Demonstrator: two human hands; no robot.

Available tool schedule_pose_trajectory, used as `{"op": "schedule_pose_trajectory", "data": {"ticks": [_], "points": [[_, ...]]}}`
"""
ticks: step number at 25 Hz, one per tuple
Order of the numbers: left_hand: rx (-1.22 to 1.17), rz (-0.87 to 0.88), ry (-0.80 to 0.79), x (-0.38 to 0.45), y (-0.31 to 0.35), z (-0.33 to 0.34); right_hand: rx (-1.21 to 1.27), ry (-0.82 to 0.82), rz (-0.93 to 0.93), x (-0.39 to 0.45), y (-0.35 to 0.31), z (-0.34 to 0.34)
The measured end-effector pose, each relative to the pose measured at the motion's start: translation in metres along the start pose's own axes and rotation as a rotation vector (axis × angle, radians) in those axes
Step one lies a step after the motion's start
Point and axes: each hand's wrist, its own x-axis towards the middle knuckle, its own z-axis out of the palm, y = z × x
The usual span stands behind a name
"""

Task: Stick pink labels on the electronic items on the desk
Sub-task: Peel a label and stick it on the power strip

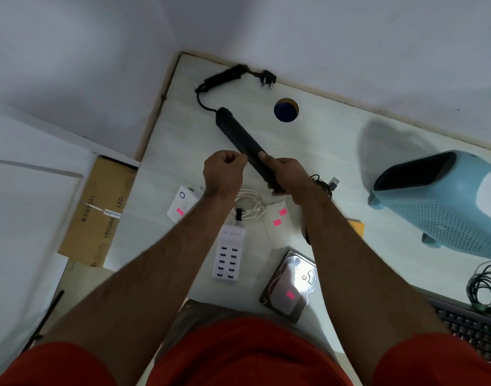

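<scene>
Black power strip (pixel 240 137) in right hand (pixel 287 176), left hand (pixel 224 171) beside.

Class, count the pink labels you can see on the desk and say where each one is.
4: one on the white card, two on the white sheet, one on the hard drive. Arms may hide others.

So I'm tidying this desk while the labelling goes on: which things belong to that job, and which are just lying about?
Part of the job:
black power strip, gripped by right hand
left hand
spare pink labels
USB charger
hard drive, already labelled
white device, already labelled
blue heater

Lying about:
cardboard box
white cable
</scene>
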Motion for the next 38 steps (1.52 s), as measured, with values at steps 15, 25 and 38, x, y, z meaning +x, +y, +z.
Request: {"op": "schedule_pose_trajectory", "data": {"ticks": [15,25,38], "points": [[0.507,0.664,0.025,-0.026,-0.017,-0.021,0.68,-0.275,0.224,-0.039,-0.002,0.024],[0.567,0.781,-0.061,-0.028,-0.024,-0.024,0.745,-0.241,0.219,-0.044,-0.009,0.031],[0.609,0.693,-0.1,-0.03,-0.042,-0.024,0.79,-0.296,0.211,-0.04,-0.009,0.035]]}}
